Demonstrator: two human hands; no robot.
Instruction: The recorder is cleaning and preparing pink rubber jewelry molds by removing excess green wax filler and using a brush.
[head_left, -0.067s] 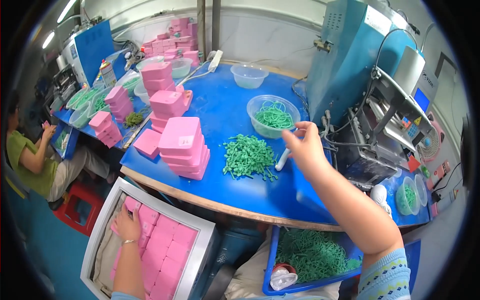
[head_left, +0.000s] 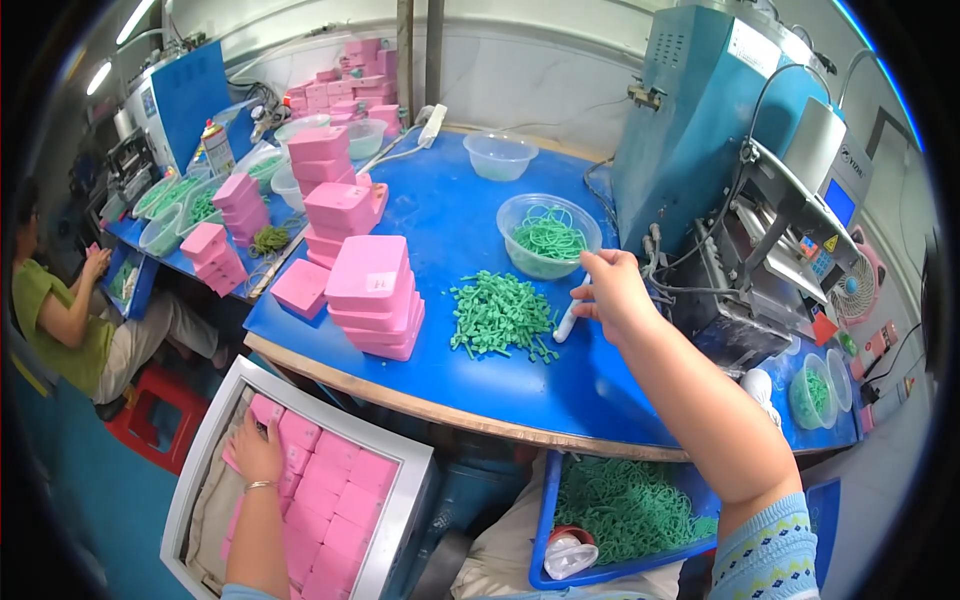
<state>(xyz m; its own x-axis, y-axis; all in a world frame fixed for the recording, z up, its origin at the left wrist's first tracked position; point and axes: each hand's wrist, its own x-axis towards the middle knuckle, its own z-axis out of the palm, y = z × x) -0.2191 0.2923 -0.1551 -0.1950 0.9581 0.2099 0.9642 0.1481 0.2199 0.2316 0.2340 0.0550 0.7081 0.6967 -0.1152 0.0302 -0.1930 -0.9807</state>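
Note:
My left hand point(head_left: 257, 452) is down in an open white box point(head_left: 405, 470), its fingers closed on a pink block point(head_left: 265, 408) at the far left corner. Rows of similar pink blocks point(head_left: 335, 455) fill much of that box. Above the blue table, my right hand point(head_left: 615, 290) has its thumb and fingers pinched together beside a clear bowl point(head_left: 510, 240) of thin green strands point(head_left: 550, 232). What the pinch holds, if anything, I cannot make out. A slim white stick-like tool point(head_left: 565, 326) lies right under those fingers. Left of it is a heap of small green pieces point(head_left: 500, 315).
Stacked pink blocks point(head_left: 370, 290) stand on the table's left. Another clear bowl point(head_left: 499, 158) sits farther back. On the right are a blue machine point(head_left: 665, 130) and metal equipment with cables. A blue tray point(head_left: 540, 540) of green strands rests by my lap. A co-worker point(head_left: 70, 310) sits far left.
My right hand's thumb and fingers have come together from a spread pose, slightly lower by the bowl. My left hand stays on its block. The view has shifted slightly.

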